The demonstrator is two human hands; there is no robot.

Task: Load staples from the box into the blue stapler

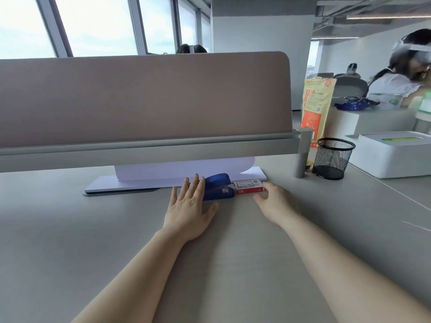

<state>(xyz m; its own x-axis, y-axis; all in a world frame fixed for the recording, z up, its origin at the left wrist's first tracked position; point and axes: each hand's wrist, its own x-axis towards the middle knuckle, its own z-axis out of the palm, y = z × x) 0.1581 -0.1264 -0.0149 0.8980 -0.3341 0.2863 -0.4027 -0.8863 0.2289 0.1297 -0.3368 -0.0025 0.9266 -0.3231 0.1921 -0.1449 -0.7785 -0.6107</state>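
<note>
A blue stapler [219,186] lies on the grey desk near the partition's foot. A small red and white staple box [249,186] lies right beside its right end. My left hand [190,206] is flat with fingers spread, its fingertips over the stapler's left end. My right hand [275,201] reaches the box from the right, thumb and fingers at its right end; a firm grip cannot be told.
White paper sheets [177,177] lie under a beige desk partition [144,99] behind the stapler. A black mesh pen cup [332,158], a grey post [302,157], an orange bag [314,108] and a white box [394,155] stand at the right. A person sits at far right.
</note>
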